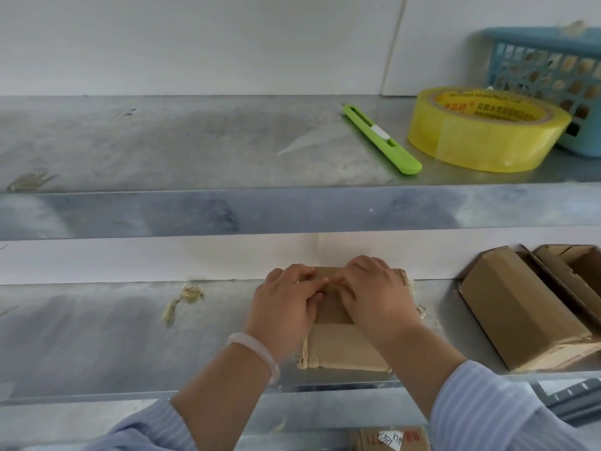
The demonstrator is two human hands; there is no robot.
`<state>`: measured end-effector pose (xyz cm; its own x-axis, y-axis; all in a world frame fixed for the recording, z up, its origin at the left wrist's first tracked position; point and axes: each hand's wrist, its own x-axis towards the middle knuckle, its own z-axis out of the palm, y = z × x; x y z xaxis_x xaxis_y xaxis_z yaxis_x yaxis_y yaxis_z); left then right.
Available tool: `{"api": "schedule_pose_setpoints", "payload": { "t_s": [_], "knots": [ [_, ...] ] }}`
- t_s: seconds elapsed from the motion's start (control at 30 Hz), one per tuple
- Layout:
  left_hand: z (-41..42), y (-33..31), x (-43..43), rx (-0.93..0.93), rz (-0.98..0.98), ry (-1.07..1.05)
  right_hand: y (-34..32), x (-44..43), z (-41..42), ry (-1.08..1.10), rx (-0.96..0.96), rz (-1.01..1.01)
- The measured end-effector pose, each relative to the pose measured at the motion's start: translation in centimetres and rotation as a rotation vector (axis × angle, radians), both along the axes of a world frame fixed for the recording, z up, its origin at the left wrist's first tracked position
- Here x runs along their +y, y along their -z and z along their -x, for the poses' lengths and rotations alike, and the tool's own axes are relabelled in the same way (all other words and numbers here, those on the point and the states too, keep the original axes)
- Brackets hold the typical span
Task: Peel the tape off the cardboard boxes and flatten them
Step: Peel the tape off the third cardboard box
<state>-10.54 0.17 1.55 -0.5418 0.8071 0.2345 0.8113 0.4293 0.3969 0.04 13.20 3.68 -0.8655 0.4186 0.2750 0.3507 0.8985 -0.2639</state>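
On the lower shelf (97, 336), left hand (286, 304) and right hand (374, 294) meet curled fingers (320, 282) at the cardboard box (344, 349) far end, seemingly pinching tape (333, 309).

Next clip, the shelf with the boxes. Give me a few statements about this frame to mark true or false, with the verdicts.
1. The left hand and the right hand are both on the small cardboard box on the lower shelf. True.
2. The right hand holds the green knife. False: the knife lies on the upper shelf, untouched.
3. The yellow tape roll lies flat beside a blue basket. True.
4. The other boxes stand left of the hands. False: they are to the right, on the lower shelf.
5. A pale bracelet is on the left wrist. True.
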Motion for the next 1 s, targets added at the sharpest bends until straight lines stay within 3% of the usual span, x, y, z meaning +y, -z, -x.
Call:
{"api": "schedule_pose_setpoints", "payload": {
  "t_s": [0.13,0.23,0.4,0.63,0.73,0.87,1.0],
  "knots": [
    [0.1,0.4,0.0,0.002,0.004,-0.002,0.4,-0.5,0.1,-0.015,0.003,0.111],
    [0.2,0.6,0.0,0.024,-0.032,0.004,0.7,0.0,-0.5,0.171,0.05,0.246],
    [0.5,1.2,0.7,-0.072,-0.03,0.089,0.5,0.2,-0.1,0.237,-0.007,0.267],
    [0.8,1.4,0.5,-0.084,0.038,0.095,-0.3,1.7,-1.5,0.334,0.18,0.426],
    [0.7,1.3,0.6,-0.067,0.024,0.085,-0.3,2.1,-2.2,0.309,0.225,0.331],
    [0.8,1.0,1.1,-0.027,0.03,0.078,0.5,1.2,-2.5,0.109,0.181,0.085],
    [0.7,1.1,1.4,-0.008,0.021,0.063,0.5,1.4,-2.3,0.136,0.132,0.249]
  ]
}}
